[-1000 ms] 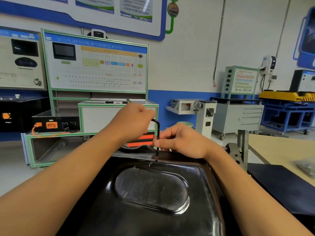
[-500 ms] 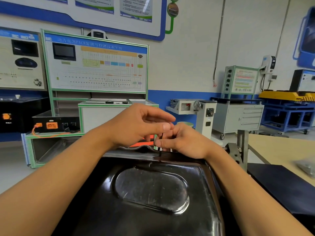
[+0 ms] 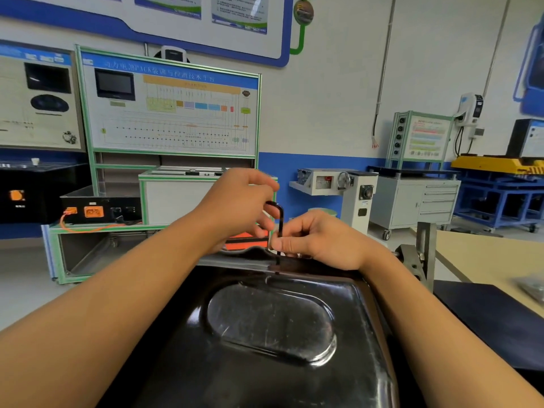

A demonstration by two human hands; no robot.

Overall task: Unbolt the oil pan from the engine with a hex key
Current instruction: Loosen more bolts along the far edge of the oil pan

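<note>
At centre frame the left hand [image 3: 235,207], open before, now grips the hex key [image 3: 281,219] top; the right hand [image 3: 321,242] pinches its shaft.

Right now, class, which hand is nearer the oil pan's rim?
Right. The right hand sits low at the rim, pinching the hex key by its shaft; the left hand is higher, holding the key's bent top end.
</note>
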